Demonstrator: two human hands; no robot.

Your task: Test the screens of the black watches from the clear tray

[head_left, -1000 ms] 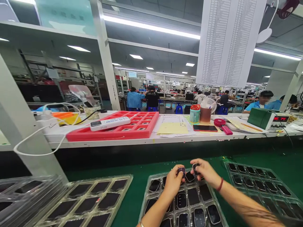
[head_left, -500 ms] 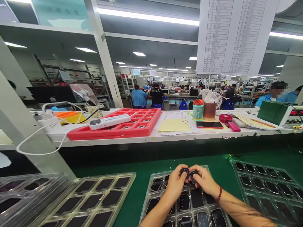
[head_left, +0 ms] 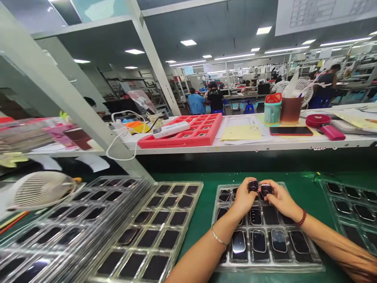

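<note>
My left hand is closed on a small square smartwatch body without a strap, its dark screen tilted up and showing pale marks. A similar smartwatch body sits pinched in my right hand, close beside the first. Both hands are over the far part of a clear plastic tray. In its compartments lie several dark-faced watch bodies, among them one with lit marks on its screen. My forearms cover some of the tray's compartments.
Stacked clear trays of watch bodies stand at left, beside a tray with dark compartments and a white fan. Another tray lies at right. The shelf above holds a red foam tray, phone and cups.
My view has swung left and down, bringing the stacked trays and white fan into sight. Both hands keep their watch bodies side by side, and the screens now show pale marks more plainly.
</note>
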